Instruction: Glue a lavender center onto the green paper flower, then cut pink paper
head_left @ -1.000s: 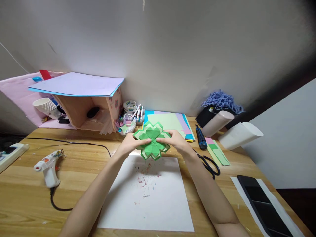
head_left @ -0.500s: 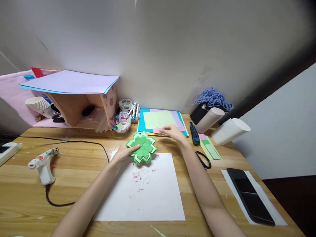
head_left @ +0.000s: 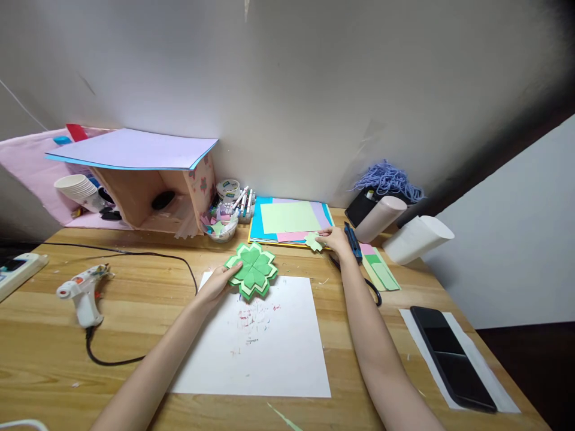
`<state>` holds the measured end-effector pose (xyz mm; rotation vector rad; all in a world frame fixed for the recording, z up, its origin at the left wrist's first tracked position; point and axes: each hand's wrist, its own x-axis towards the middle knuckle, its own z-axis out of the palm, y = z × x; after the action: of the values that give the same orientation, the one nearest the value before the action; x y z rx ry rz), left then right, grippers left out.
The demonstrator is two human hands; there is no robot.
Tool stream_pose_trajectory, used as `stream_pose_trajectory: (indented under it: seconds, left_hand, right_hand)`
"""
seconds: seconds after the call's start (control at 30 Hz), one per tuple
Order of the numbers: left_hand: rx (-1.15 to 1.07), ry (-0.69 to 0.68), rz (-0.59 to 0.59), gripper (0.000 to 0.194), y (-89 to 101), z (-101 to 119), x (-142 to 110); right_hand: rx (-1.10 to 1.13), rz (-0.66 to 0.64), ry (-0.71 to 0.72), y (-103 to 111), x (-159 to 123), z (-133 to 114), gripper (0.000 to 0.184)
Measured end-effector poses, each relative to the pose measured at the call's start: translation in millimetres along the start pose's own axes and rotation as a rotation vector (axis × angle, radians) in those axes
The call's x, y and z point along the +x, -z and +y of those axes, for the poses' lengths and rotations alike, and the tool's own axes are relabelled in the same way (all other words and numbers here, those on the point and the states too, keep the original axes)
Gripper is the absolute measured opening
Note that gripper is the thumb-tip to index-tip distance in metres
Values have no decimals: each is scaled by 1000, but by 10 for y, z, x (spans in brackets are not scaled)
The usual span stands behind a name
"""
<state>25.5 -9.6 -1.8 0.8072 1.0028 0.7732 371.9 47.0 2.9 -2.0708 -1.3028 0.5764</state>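
Layered green and pale-green paper petals form a paper flower (head_left: pixel 253 270), held at its left edge by my left hand (head_left: pixel 218 284) with the thumb on top. It is raised over the upper part of a white sheet of paper (head_left: pixel 287 359) marked with red and dark scribbles. Farther right, my right hand (head_left: pixel 336 240) pinches a small pale-green paper cutout (head_left: pixel 314 242) by its right side. That cutout is at the front edge of a stack of coloured paper (head_left: pixel 290 216). Scissors (head_left: pixel 374 292) lie partly hidden beneath my right forearm.
A white glue gun (head_left: pixel 83 293) with a black cord stands at left, near a pink box (head_left: pixel 203 191). A bowl of paper scraps (head_left: pixel 221 227) sits beside markers. On the right are a blue utility knife (head_left: pixel 353 242), paper strips (head_left: pixel 381 269), a paper roll (head_left: pixel 417 239) and a phone (head_left: pixel 453 358).
My right hand has moved a little right and now pinches the small pale-green cutout, where before it held nothing visible. The green flower in my left hand has shifted slightly left.
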Motion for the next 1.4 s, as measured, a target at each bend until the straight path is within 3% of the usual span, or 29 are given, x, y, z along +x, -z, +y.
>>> stream_pose_trajectory:
  seconds: [0.23,0.4,0.53,0.6,0.67,0.8,0.9,1.2,1.4]
  left_hand:
    - [-68,2,0,28,32,-3,-13]
    - [-130,-9,-26,23,30,-20,-16]
    - [-113,-5,-31,27,25,-39,-23]
    - [-101,-9,-47,30,23,-43,-31]
    - [-94,-22,-64,33,21,-43,-42]
    - [-93,-45,-72,36,10,-42,-68]
    - [-76,-47,-71,35,-1,-49,-78]
    - [-11,-168,-41,40,-4,-92,-74]
    - [-14,-158,-55,40,-14,-89,-87]
  right_hand:
    - [122,-53,24,44,43,65,15]
    - [250,-155,88,175,-136,-242,26]
    - [529,-447,237,104,-517,-716,32]
    - [556,-641,270,-56,-734,-925,31]
    - [535,-727,244,-266,-911,-1062,30]
    - [505,-635,203,-643,-1055,-1112,27]
    - [457,-518,238,-788,-1044,-1055,25]
    - [346,-406,285,-849,-1054,-1013,23]
    - [323,-377,308,-837,-1096,-1044,20]
